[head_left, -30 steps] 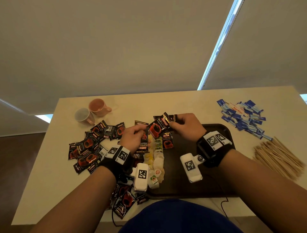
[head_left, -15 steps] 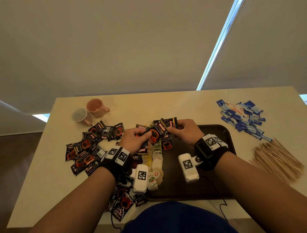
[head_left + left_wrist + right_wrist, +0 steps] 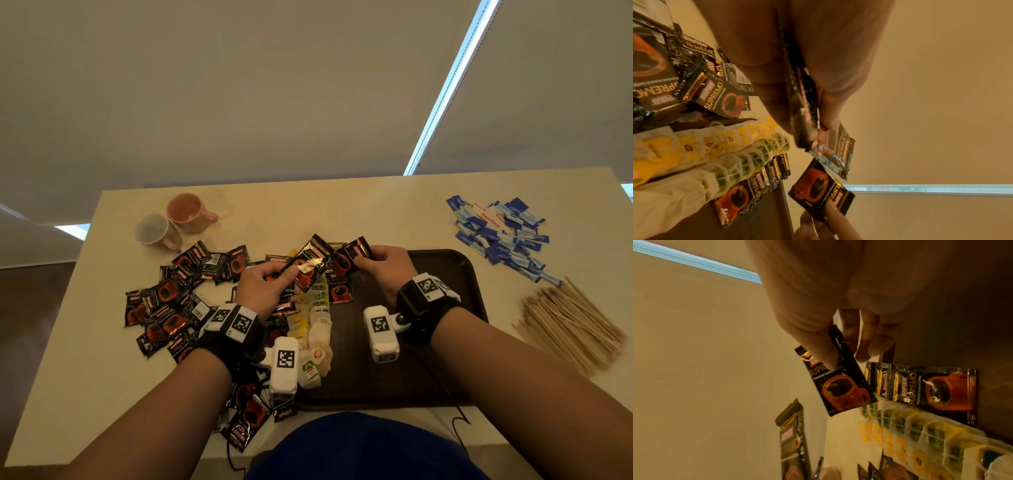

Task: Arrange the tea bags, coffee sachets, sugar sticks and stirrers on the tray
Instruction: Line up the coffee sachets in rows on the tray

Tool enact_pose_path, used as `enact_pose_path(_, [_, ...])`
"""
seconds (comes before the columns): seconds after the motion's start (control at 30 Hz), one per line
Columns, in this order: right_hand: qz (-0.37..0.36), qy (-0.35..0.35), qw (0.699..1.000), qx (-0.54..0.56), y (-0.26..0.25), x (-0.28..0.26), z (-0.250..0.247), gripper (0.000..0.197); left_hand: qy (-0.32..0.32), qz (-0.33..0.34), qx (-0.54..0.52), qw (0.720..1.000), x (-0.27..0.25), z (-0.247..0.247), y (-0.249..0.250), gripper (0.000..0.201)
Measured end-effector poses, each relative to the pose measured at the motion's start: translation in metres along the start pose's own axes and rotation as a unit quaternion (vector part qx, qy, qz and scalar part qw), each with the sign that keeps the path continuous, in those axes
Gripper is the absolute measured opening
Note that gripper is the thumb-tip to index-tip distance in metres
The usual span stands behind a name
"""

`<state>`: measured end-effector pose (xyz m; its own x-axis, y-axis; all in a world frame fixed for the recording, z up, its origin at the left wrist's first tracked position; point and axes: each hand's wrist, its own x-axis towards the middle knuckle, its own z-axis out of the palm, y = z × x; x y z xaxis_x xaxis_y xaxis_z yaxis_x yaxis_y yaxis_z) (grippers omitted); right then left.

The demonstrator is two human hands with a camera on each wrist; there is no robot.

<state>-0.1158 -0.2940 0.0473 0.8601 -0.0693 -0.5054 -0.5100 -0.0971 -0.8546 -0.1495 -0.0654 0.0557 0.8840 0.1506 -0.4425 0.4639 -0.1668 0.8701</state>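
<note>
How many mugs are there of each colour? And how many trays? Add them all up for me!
Pink ceramic mug: 1
Pale grey ceramic mug: 1
Dark brown plastic tray: 1
Total: 3

The cream table (image 3: pixel 342 212) holds a tray (image 3: pixel 445 260), sachets (image 3: pixel 164 308), 2 mugs (image 3: pixel 171 222), sugar sticks (image 3: pixel 500 233), stirrers (image 3: pixel 568 325).

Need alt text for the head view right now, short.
Both hands hold coffee sachets above a dark tray: left hand pinches one, right hand another. Tea bags line the tray's left edge.
</note>
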Motion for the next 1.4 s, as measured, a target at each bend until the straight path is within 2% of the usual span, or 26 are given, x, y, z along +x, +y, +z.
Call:
enact_pose_path(0.1, [0.009,-0.013,0.999,-0.03,0.01,0.009,-0.003,0.023,-0.003,-0.003,-0.012,1.0,0.002,0.001,0.0,0.016])
enact_pose_path(0.27, [-0.005,-0.019,0.973,-0.228,0.032,0.022,-0.003,0.034,-0.004,0.001,-0.011,1.0,0.004,0.004,-0.001,0.016])
enact_pose_path(0.33, [0.012,-0.015,0.966,-0.256,0.039,0.027,-0.001,0.036,-0.003,-0.007,-0.014,1.0,0.006,0.006,-0.003,0.017])
enact_pose_path(0.43, [0.025,-0.012,0.963,-0.269,0.047,0.03,0.003,0.033,-0.005,-0.016,-0.037,0.999,0.007,0.009,-0.003,0.015])
enact_pose_path(0.6, [0.005,-0.003,0.962,-0.273,0.058,0.034,0.008,0.029,-0.002,-0.027,-0.047,0.999,0.009,0.008,-0.004,0.014])
enact_pose_path(0.77, [-0.007,-0.008,0.949,-0.316,0.06,0.039,0.014,0.027,0.003,-0.031,-0.057,0.998,0.012,0.003,-0.005,0.018])
enact_pose_path(0.9, [0.023,0.015,0.944,-0.328,0.062,0.046,0.015,0.01,0.005,-0.028,-0.041,0.999,0.015,0.0,-0.005,0.018])
enact_pose_path(1.23, [0.073,0.019,0.95,-0.302,0.066,0.05,0.016,0.016,0.005,-0.033,-0.044,0.998,0.014,0.0,-0.005,0.016])
enact_pose_path(1.4, [0.093,0.023,0.956,-0.277,0.066,0.05,0.018,0.011,0.007,-0.03,-0.038,0.999,0.014,0.0,-0.005,0.018])
